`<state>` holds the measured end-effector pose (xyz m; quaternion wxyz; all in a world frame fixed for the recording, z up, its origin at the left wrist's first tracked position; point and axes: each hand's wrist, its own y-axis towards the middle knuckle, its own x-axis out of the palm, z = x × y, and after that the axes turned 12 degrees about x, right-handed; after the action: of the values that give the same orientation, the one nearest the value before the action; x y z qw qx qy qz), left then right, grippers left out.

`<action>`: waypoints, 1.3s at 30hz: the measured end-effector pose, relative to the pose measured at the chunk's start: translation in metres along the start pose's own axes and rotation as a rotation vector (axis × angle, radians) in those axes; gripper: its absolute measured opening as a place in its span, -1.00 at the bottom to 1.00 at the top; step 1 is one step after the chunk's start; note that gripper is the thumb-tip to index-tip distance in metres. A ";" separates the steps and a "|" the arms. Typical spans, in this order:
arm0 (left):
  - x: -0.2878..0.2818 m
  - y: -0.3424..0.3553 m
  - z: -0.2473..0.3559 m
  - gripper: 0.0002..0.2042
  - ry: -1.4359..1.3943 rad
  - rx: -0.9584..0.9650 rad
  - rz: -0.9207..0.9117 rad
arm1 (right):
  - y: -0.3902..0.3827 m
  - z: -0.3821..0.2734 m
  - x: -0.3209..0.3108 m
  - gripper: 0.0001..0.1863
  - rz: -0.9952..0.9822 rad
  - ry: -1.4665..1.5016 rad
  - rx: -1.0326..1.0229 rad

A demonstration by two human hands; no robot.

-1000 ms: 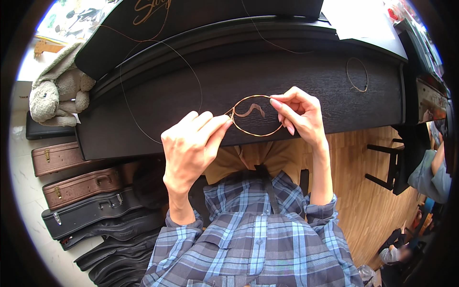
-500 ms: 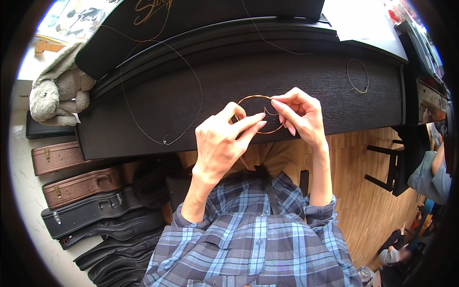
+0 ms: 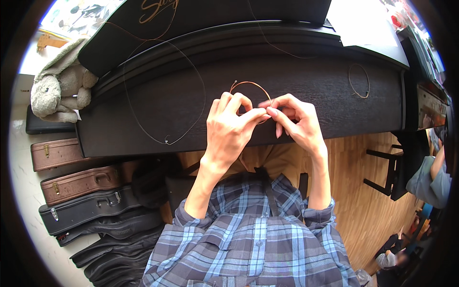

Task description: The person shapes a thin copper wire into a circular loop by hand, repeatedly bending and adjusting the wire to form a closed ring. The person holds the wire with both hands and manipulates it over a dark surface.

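Note:
A thin copper-coloured string loop is pinched between my hands over the black piano lid. My left hand has curled fingers, with thumb and fingertips on the loop's lower side. My right hand grips it from the right, its fingertips meeting those of the left; the exact contact is partly hidden. A large pale wire loop lies left of my hands, and a small coiled string lies to the right. Another thin wire trails across the back of the piano.
A plush rabbit sits at the piano's left end, white paper at back right. Instrument cases line the left floor. A black metal stand is at right, near another person's arm; another person is lower right.
My left hand has moved right until its fingertips meet the right hand's. The held loop has shifted and more of it is now hidden behind my fingers.

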<state>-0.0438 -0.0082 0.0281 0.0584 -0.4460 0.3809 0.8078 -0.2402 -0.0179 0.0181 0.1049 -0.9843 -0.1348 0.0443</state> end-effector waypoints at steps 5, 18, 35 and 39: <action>0.004 -0.001 0.003 -0.76 -0.004 -0.066 0.093 | 0.000 0.003 0.004 -0.87 0.023 -0.041 -0.082; 0.033 -0.032 0.051 -0.54 -0.690 -0.412 0.267 | -0.004 0.017 -0.015 -0.96 -0.095 0.431 -0.122; 0.017 -0.014 0.036 -0.86 -0.926 -0.546 0.070 | -0.004 0.018 -0.017 -0.94 -0.098 0.469 -0.185; 0.001 -0.027 0.032 -0.86 -0.906 -0.543 -0.006 | -0.003 0.018 -0.016 -0.96 -0.042 0.487 -0.199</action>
<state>-0.0548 0.0319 0.0224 0.1021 -0.0522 0.0933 0.9890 -0.2581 -0.0161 0.0018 0.0381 -0.9684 -0.1296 -0.2097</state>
